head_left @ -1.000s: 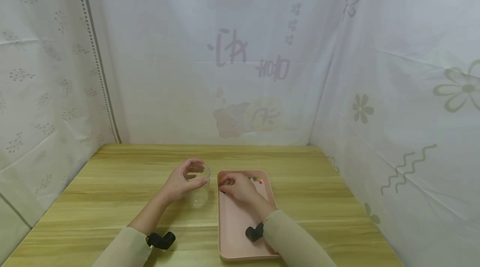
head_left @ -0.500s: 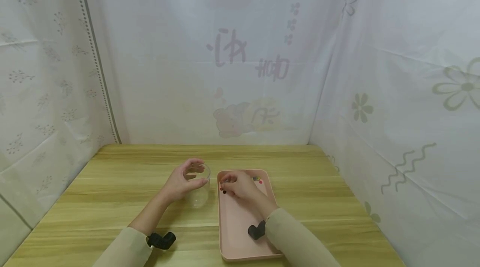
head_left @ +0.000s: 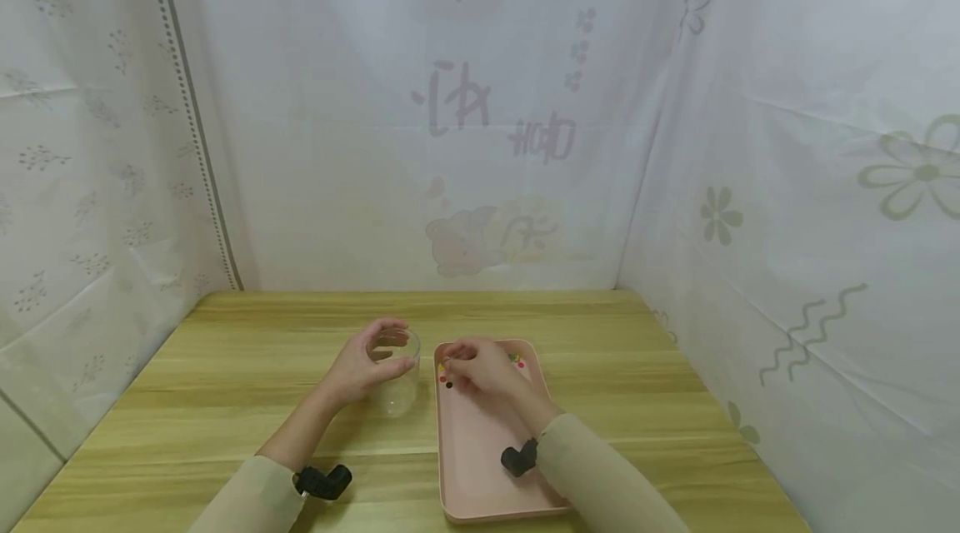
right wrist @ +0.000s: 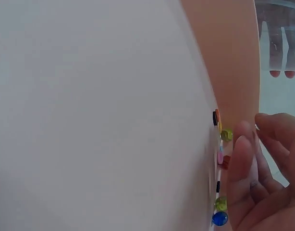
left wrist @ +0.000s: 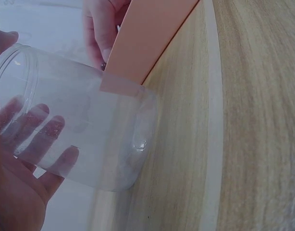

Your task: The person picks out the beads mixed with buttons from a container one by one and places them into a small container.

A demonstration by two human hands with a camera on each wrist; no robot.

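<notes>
My left hand (head_left: 360,366) grips a clear, see-through jar (head_left: 397,396) near its rim. The jar stands upright on the table just left of a pink tray (head_left: 480,479). Above the tray's far-left corner, my right hand (head_left: 486,371) has its fingers curled in, and thumb and fingers pinch a small dark bead (left wrist: 103,66), only partly visible. Below those fingers, the right wrist view has a blue marble (right wrist: 220,219), a yellow-green marble (right wrist: 226,134) and several flat colored pieces along the tray's end. Much of this group is hidden by the hand.
Small colored pieces (head_left: 517,361) lie in the tray's far-right corner. A wooden table (head_left: 300,333) carries the jar and tray. Printed white cloth (head_left: 337,141) hangs behind and at both sides.
My right hand has lifted slightly and drawn back from the tray's left corner, uncovering small red, yellow and black pieces there. The left hand and jar have stayed in place.
</notes>
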